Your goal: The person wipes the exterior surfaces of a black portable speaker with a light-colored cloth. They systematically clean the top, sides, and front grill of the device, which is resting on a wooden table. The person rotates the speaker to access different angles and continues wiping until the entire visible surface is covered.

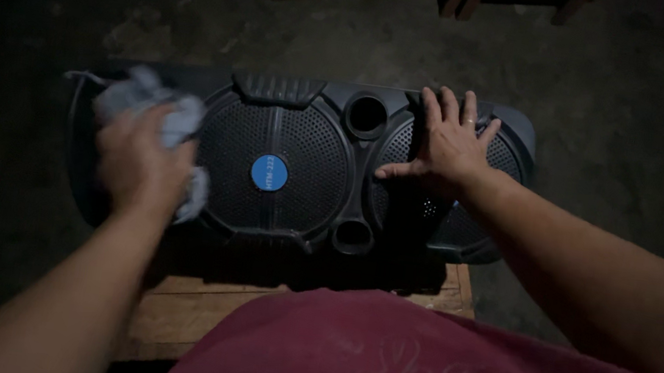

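Speaker cabinet (300, 165), black and long, is laid flat on a wooden stand (187, 313) above a dark concrete floor (620, 79). Two round perforated grilles are seen on its face, the left one marked by a blue round badge (269, 172), with two ports between them. A crumpled pale cloth (156, 108), blurred, is gripped in the closed left hand (140, 165) at the cabinet's left end. The right hand (445, 146) is laid open, fingers spread, flat on the right grille.
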